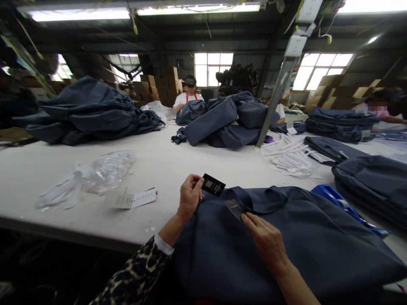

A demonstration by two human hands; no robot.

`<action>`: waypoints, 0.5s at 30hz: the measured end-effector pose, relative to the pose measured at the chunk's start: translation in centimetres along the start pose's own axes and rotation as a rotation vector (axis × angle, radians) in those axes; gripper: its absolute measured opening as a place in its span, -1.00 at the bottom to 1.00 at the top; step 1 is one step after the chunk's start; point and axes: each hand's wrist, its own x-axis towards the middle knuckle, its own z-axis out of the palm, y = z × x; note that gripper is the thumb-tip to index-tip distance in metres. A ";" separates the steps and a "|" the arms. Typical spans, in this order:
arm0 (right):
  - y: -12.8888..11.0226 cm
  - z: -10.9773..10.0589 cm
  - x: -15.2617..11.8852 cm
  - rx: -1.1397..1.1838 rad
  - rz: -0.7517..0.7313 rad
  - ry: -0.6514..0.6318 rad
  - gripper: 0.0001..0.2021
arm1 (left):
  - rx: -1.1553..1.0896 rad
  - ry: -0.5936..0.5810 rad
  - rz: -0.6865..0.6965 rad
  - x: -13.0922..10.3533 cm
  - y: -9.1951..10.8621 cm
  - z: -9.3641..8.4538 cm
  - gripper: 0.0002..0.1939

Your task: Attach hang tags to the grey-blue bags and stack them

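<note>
A large dark blue bag lies on the near part of the white table, its handle loop at the top. My left hand pinches a small black card with a printed square code and white text, held at the bag's upper left edge. Between the fingertips of my right hand is the edge of a dark tag with small lettering, over the bag's upper part. The two pieces are apart from each other.
White tags, a white glove and clear plastic lie left on the table. Blue bags are piled behind, near a metal post. A blue tool lies right. People sit across the table.
</note>
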 end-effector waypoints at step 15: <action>-0.5 0.6 0.0 -0.144 -0.048 -0.023 -0.60 | 0.077 -0.234 0.042 -2.5 0.6 -0.5 -0.83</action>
